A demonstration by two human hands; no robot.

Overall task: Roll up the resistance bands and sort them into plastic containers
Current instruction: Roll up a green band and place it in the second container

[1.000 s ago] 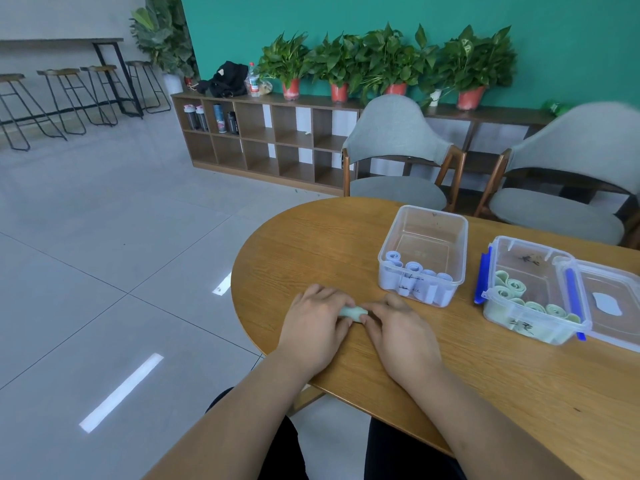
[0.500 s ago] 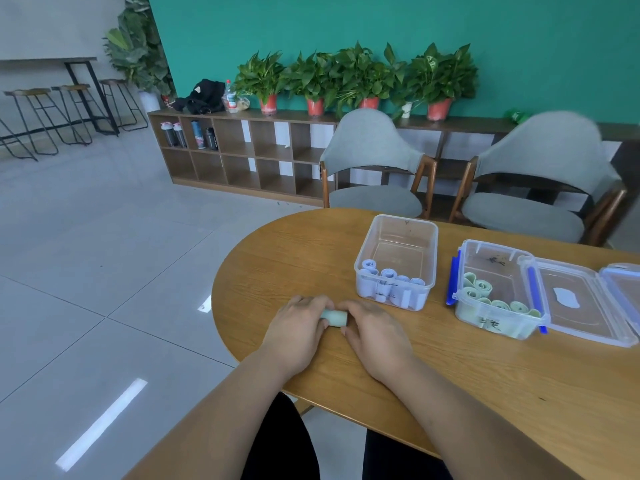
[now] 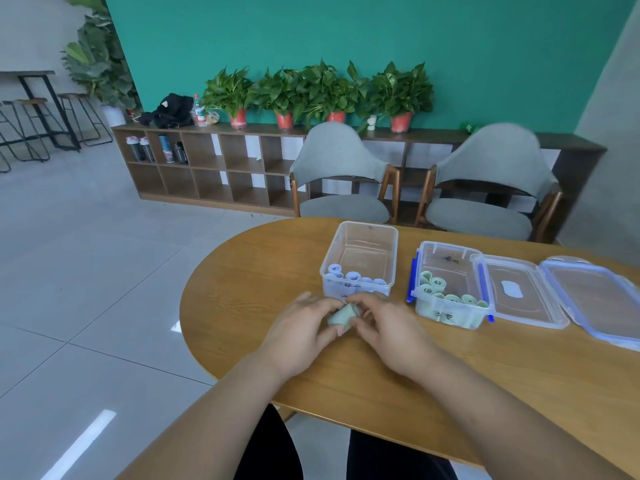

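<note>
1. The left hand (image 3: 300, 336) and right hand (image 3: 393, 336) meet over the near, rounded end of the wooden table (image 3: 242, 271).
2. Between them is a rolled green band (image 3: 341, 315), pinched from both sides. The left thumb sits under it, and the right hand's fingers (image 3: 363, 301) curl over its far end. Whether the roll touches the table cannot be told.
3. Just beyond the hands stands an open clear box (image 3: 360, 251). A row of pale blue rolls (image 3: 353, 276) stands on end along its near wall, and the far part of the box is bare.
4. To the right of it, apart from it, is a second clear box (image 3: 450, 258) with blue clips. It holds green rolls (image 3: 433, 282) packed along its near and left sides.
5. Two lids (image 3: 519, 292) lie flat on the table just right of the second box. The further right one (image 3: 595, 299) overlaps the other's edge.
6. Nothing lies on the table between the hands and either box.
7. Two grey chairs (image 3: 339, 174) stand at the far side of the table.
8. Behind them, a low shelf (image 3: 214, 168) runs along a teal wall. It carries potted plants (image 3: 311, 91), a black bag (image 3: 171, 110) and some bottles (image 3: 138, 148).
9. Bar stools (image 3: 34, 126) stand at the far left.
</note>
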